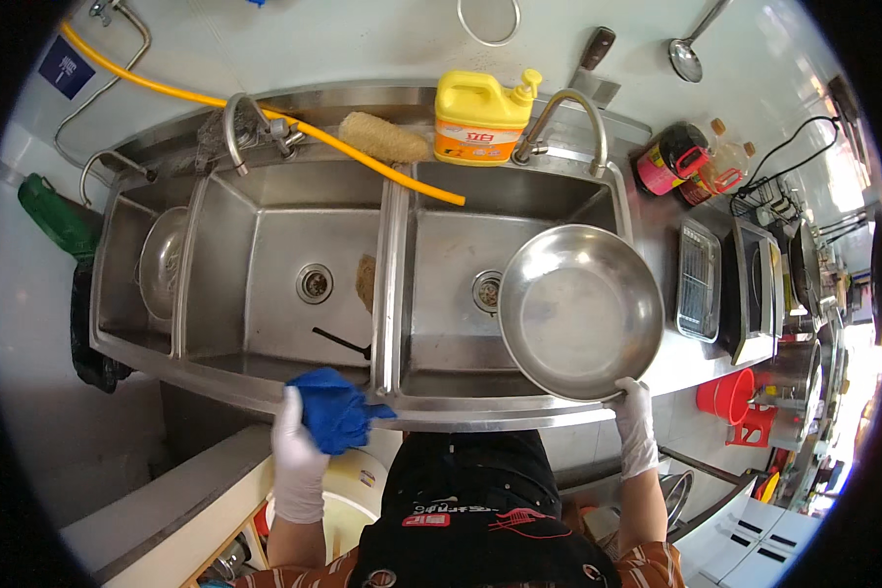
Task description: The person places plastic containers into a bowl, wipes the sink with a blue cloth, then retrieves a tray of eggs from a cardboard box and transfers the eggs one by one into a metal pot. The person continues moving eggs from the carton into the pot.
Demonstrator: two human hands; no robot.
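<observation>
My left hand (296, 456), in a white glove, is closed on a crumpled blue cloth (333, 410) in front of the middle sink basin's near edge. With its fingers at the near rim, my gloved right hand (634, 421) grips a wide, round steel bowl (583, 314). The bowl's inside faces up and looks bare. It covers the right part of the right sink basin (441, 255) and reaches over the counter beside it. Whether its underside rests on the sink edge is hidden.
A yellow hose (343, 147) runs over the middle basin (284, 235), where a black stick-like tool (340, 341) lies. Behind the sink stand a yellow detergent jug (475, 122) and a curved faucet (598, 122). Bottles (671, 157) and a wire-rack tray (698, 279) sit on the right.
</observation>
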